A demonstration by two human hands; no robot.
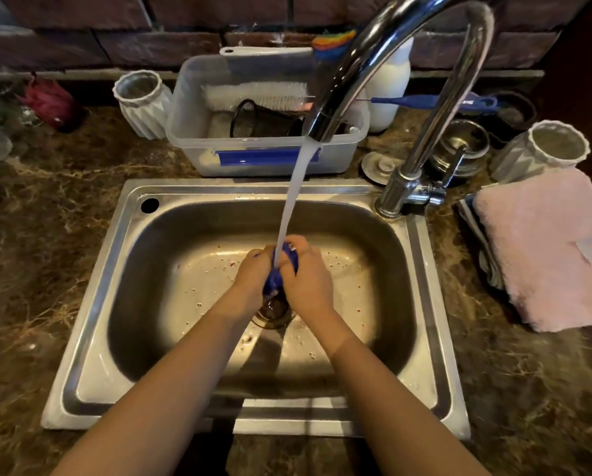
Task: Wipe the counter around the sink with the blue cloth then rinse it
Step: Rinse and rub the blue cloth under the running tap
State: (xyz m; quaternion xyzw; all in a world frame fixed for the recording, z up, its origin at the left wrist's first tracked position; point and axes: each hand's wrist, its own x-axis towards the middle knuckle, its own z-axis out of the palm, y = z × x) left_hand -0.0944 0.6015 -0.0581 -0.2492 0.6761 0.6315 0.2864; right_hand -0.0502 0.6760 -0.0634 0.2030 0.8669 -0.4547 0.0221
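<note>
1. At the far left of the frame the marbled counter (47, 235) is seen bare beside the sink (92, 304); no wiping is under way there, so the task is judged to be in its rinsing step.
2. In the lower middle, the left hand (251, 269) is closed against the left side of the blue cloth (274, 281).
3. The cloth is bunched between both hands, low over the basin and just above the drain (274, 312); the stream of water (296, 201) falls onto its top.
4. Right of the cloth, the right hand (306, 274) is wrapped round it, fingers curled over the top. Motion blur leaves it unclear whether the cloth is being wrung or only squeezed.
5. At the upper right, the faucet (425, 108) is running at a strong flow.
6. At the right edge, a folded pink towel (549, 245) lies on the counter near the sink rim.
7. Risks from here:
   - Water could be thrown off the bunched cloth onto the counter or the pink towel, caused by the hard stream.
   - Crumbs (198, 305) scattered on the basin floor could be picked up again if the cloth is lowered onto them.
   - The drain could be blocked if the cloth is dropped.
</note>
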